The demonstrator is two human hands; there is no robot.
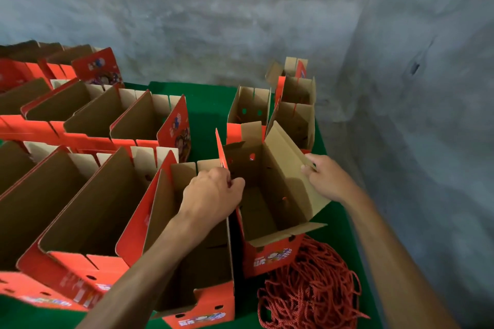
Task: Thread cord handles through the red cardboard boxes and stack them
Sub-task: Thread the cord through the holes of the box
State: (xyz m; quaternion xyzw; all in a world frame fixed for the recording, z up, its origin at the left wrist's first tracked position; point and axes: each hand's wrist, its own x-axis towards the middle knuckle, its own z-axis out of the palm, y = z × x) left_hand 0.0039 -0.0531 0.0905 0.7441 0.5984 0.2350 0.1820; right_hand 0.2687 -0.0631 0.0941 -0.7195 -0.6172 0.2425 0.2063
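Your left hand (213, 195) has its fingers curled over the left wall of the open red box (270, 256), and your right hand (324, 176) pinches the edge of that box's tall right flap (288, 168). That box sits upright on the green table (205, 107), right beside the pile of red cord (310, 288). Rows of nested open boxes (88, 195) fill the left side, with a few more boxes (294, 109) standing behind yours.

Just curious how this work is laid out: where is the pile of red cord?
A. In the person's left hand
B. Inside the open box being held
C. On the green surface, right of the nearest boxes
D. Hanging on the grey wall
C: the pile of red cord lies on the green surface, just right of the held box.
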